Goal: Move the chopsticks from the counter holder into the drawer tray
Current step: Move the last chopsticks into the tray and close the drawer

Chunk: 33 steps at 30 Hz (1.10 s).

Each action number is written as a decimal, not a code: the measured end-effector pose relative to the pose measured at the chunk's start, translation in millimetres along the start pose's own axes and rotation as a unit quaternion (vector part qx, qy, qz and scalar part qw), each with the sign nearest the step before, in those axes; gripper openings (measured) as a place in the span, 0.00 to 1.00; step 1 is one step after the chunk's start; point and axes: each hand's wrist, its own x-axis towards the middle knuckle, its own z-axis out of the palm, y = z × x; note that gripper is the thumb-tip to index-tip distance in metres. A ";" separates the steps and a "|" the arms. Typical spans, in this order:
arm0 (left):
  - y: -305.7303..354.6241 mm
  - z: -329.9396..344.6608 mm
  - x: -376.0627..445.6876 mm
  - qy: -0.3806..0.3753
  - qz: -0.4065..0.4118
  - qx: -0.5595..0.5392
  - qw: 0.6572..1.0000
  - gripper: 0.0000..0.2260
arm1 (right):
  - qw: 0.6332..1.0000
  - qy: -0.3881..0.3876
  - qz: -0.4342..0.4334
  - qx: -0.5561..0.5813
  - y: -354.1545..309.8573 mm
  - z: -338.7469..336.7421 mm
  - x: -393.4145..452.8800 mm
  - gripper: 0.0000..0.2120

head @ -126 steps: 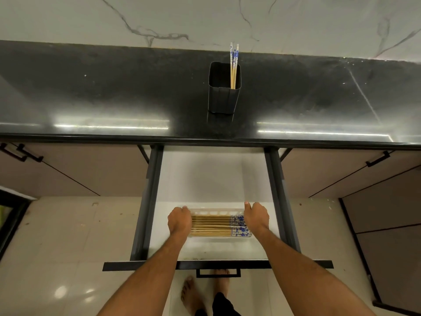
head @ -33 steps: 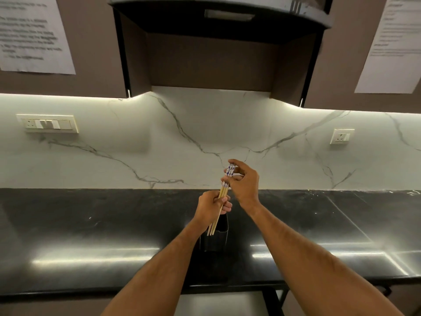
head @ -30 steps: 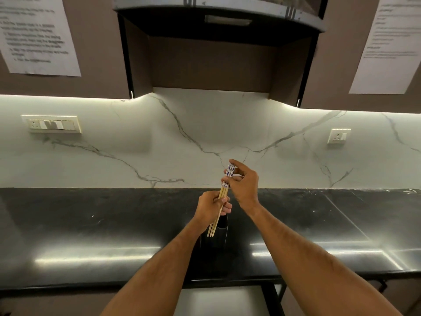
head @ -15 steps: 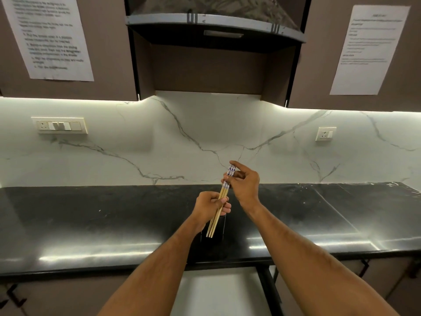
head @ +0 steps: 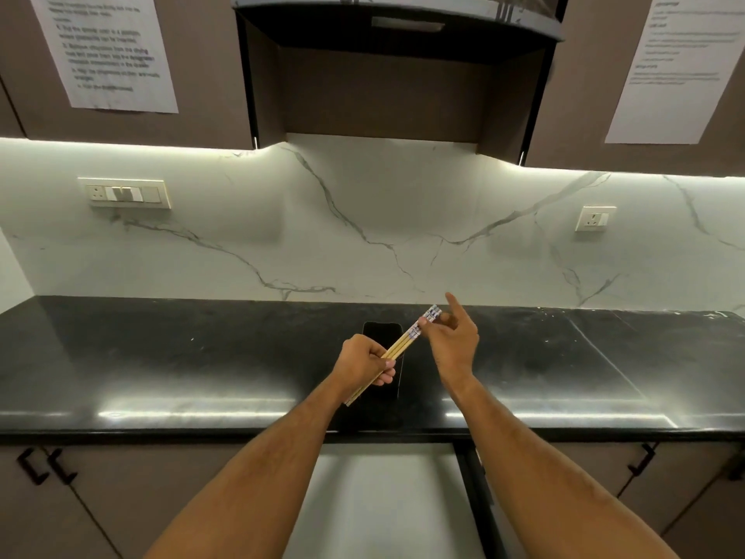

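Note:
My left hand (head: 365,367) grips a small bundle of wooden chopsticks (head: 403,344) with blue-and-white patterned tops, tilted up to the right above the counter. My right hand (head: 453,342) pinches their patterned ends with thumb and fingers, the index finger pointing up. The black counter holder (head: 382,330) stands just behind my left hand, partly hidden by it, with nothing visible sticking out of it. The open drawer (head: 387,498) shows white between my forearms below the counter edge. Its tray is out of view.
The black stone counter (head: 161,365) runs the width of the view under a white marble backsplash. The drawer's dark right rail (head: 475,490) is by my right forearm. Cabinet doors with black handles (head: 44,466) flank the drawer. A range hood hangs overhead.
The chopsticks have come out of the holder and tilted from nearly upright to slanting right. Both hands have lowered over the counter. The camera has tipped down, showing more of the drawer.

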 end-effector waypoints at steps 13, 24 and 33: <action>-60.0 51.7 -15.1 -0.060 0.024 0.420 0.905 0.07 | 0.706 -0.381 -0.250 -0.542 66.5 -28.4 -51.8 0.06; -139.0 100.2 -76.5 -0.116 0.042 0.449 0.885 0.07 | 0.652 -0.476 -0.193 -0.557 130.1 -55.9 -128.4 0.08; -221.7 135.1 -140.0 -0.156 0.027 0.452 0.878 0.08 | 0.631 -0.557 -0.161 -0.516 202.0 -81.9 -194.7 0.08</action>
